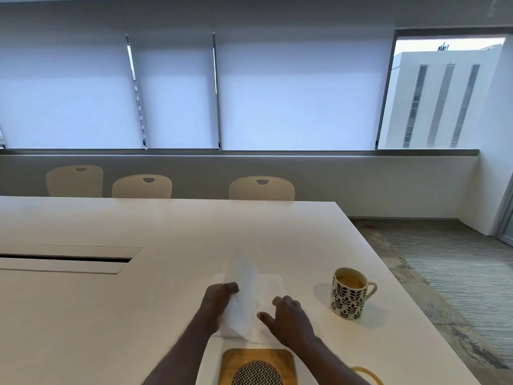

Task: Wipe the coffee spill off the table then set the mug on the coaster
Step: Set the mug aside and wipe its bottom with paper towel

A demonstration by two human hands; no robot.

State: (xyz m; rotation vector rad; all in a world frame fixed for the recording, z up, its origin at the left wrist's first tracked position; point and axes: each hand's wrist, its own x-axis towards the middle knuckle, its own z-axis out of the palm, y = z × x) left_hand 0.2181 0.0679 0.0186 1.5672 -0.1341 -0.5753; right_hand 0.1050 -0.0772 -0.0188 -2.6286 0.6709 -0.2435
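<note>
On the white tabletop (166, 232), a white paper napkin (245, 295).
Left grip (219, 297) clasps its raised fold; right grip (288, 315) lies released, flat on it. Leaf-patterned cream mug (351, 294) stands to the right, square wooden coaster (258, 357) between the forearms.

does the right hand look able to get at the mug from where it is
Probably yes. The right hand rests open on the napkin, holding nothing, and the mug stands to its right with only bare table between them. Its handle points away from the hand.
</note>
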